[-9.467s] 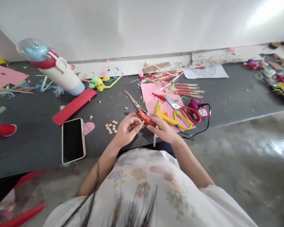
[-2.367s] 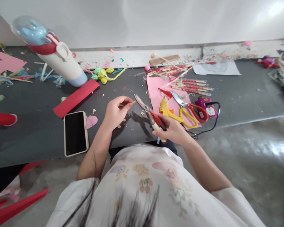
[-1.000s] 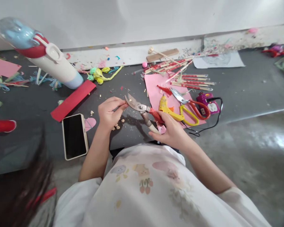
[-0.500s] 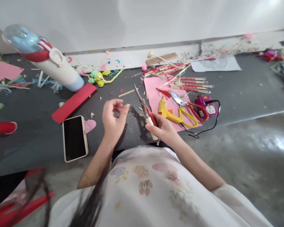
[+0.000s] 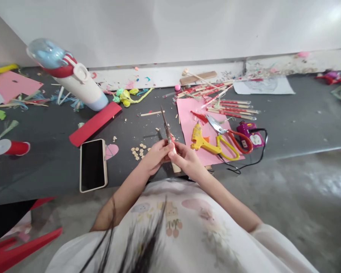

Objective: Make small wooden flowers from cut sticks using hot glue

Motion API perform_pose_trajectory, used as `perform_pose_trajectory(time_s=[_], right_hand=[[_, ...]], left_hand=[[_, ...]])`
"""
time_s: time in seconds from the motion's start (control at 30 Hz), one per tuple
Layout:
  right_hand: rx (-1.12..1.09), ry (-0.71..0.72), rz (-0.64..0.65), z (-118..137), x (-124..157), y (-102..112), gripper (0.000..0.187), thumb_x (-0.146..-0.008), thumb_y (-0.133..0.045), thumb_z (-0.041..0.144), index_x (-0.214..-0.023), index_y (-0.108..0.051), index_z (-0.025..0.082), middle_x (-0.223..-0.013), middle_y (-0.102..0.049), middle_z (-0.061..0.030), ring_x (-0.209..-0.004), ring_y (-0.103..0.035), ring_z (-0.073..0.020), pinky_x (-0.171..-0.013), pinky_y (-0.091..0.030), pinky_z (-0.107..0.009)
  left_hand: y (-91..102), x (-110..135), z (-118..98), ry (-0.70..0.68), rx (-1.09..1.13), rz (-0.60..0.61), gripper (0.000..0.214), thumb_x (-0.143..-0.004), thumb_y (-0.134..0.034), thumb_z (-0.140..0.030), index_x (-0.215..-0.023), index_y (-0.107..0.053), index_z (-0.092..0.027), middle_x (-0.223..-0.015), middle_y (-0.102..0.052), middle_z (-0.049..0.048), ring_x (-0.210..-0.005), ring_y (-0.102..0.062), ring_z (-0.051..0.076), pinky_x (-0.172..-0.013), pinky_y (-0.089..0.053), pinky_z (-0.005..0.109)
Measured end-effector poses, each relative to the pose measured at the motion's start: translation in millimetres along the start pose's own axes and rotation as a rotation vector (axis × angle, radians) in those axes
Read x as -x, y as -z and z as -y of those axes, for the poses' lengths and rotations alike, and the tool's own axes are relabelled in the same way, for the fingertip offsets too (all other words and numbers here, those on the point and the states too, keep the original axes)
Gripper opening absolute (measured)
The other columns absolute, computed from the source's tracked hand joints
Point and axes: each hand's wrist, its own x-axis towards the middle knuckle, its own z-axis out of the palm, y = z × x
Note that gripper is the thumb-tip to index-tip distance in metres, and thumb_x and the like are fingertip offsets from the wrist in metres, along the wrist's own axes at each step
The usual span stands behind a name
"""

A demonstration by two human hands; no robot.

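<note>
My right hand (image 5: 186, 159) is closed around a pointed cutting tool (image 5: 174, 161) with a dark metal blade, a pale handle and a red part. Its blade points away from me, and I cannot make out its exact kind. My left hand (image 5: 156, 156) is curled against the same tool near the base of the blade. Its thumb presses there, while what its fingers pinch is hidden. Just left of that hand lies a group of small pale pieces (image 5: 139, 151). A thin pale stick (image 5: 152, 113) rests beyond the blade tip among scattered crumbs.
Left are a phone (image 5: 93, 166), a red strip (image 5: 95, 124), a water bottle (image 5: 86, 88) and a red thread spool (image 5: 14, 147). To the right, a yellow glue gun (image 5: 203, 142) and scissors (image 5: 227, 132) lie on pink paper (image 5: 187, 113), near red-and-pale sticks (image 5: 235, 109) and a purple box (image 5: 250, 134).
My left hand has moved right and closed in against the tool beside my right hand. The small pale pieces it had covered now show. The view has shifted slightly.
</note>
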Motion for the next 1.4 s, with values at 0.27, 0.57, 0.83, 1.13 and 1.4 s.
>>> perform_pose_trajectory(time_s=[0.27, 0.57, 0.83, 1.13, 1.4], right_hand=[[0.032, -0.039, 0.018, 5, -3, 4, 0.046, -0.083, -0.061, 0.055, -0.109, -0.06, 0.018, -0.098, -0.065, -0.0055, -0.089, -0.061, -0.0193, -0.084, -0.052, -0.035], [-0.071, -0.171, 0.11, 8, -2, 13, 0.057, -0.077, -0.072, 0.047, -0.124, -0.051, 0.021, -0.1, -0.067, -0.0047, -0.083, -0.064, -0.016, -0.07, -0.052, -0.028], [-0.066, -0.166, 0.138, 9, -6, 11, 0.039, -0.078, -0.069, 0.049, -0.098, -0.061, 0.016, -0.084, -0.062, -0.0017, -0.076, -0.058, -0.0143, -0.066, -0.045, -0.026], [-0.033, -0.137, 0.088, 10, -4, 2, 0.044, -0.071, -0.071, 0.059, -0.088, -0.059, 0.02, -0.073, -0.058, 0.001, -0.067, -0.054, -0.0143, -0.059, -0.042, -0.027], [-0.077, -0.177, 0.096, 7, -5, 1, 0.051, -0.065, -0.072, 0.068, -0.086, -0.058, 0.023, -0.073, -0.061, 0.0001, -0.068, -0.06, -0.0169, -0.062, -0.049, -0.03]], left_hand=[[-2.1, -4, 0, -0.006, -0.042, -0.084, 0.069, -0.061, -0.08, -0.059, -0.109, -0.063, -0.013, -0.074, -0.058, -0.0016, -0.064, -0.055, 0.009, -0.056, -0.044, 0.02], [-0.7, -7, 3, -0.082, -0.013, -0.13, 0.06, -0.069, -0.077, -0.054, -0.11, -0.058, -0.015, -0.097, -0.068, 0.0071, -0.081, -0.065, 0.017, -0.069, -0.05, 0.027], [2.9, -7, 6, -0.117, -0.083, -0.081, 0.076, -0.067, -0.076, -0.06, -0.123, -0.053, -0.015, -0.122, -0.066, 0.0185, -0.107, -0.066, 0.027, -0.083, -0.052, 0.034], [-1.9, -2, -1, -0.068, -0.085, -0.103, 0.066, -0.063, -0.081, -0.051, -0.11, -0.062, -0.009, -0.099, -0.073, 0.0133, -0.062, -0.063, 0.013, -0.052, -0.045, 0.024], [-4.0, -3, 0, -0.081, -0.112, -0.127, 0.059, -0.062, -0.08, -0.052, -0.101, -0.066, -0.009, -0.079, -0.071, 0.0067, -0.048, -0.053, 0.009, -0.045, -0.041, 0.023]])
